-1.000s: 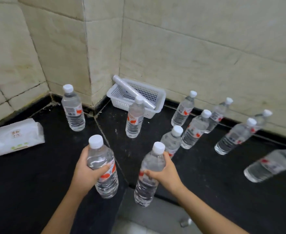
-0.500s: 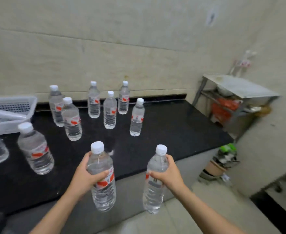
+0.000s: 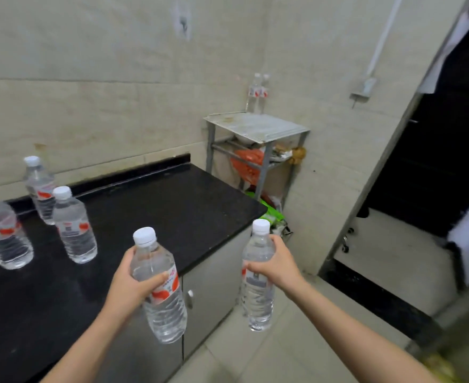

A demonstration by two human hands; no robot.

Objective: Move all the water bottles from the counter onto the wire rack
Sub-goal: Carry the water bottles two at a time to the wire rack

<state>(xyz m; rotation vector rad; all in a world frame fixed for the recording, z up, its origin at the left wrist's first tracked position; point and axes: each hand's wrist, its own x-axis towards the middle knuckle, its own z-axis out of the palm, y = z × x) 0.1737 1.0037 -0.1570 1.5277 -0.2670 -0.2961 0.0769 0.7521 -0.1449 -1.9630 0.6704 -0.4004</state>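
**Two bottles in hand, three on the surface, two on the rack**

The left hand (image 3: 129, 283) is wrapped around the middle of a clear water bottle (image 3: 160, 288), fingers across its red-and-white label, thumb on the near side. That bottle has a white cap, leans slightly to the left at the top, and hangs in the air over the front edge of the black surface (image 3: 156, 205). The right hand (image 3: 276, 265) grips a second water bottle (image 3: 256, 288) around its upper body, just under the shoulder. This one is nearly upright and is held out past the end of the surface, above the tiled floor (image 3: 296, 341) and in front of a grey cabinet door (image 3: 214, 294).

Three more bottles stand upright at the left of the surface: one at the back (image 3: 38, 189) near the wall, one in front of it (image 3: 74, 225), and a blurred one (image 3: 2, 230) near the frame's left edge. All have white caps and red label marks.

Beyond the far end of the surface stands a metal rack (image 3: 258, 128) in the corner of the room. Two bottles (image 3: 258, 94) stand side by side at the back of its top shelf, against the wall. Orange and green items sit on the lower levels, too blurred to identify. A dark doorway (image 3: 435, 161) opens at the right.
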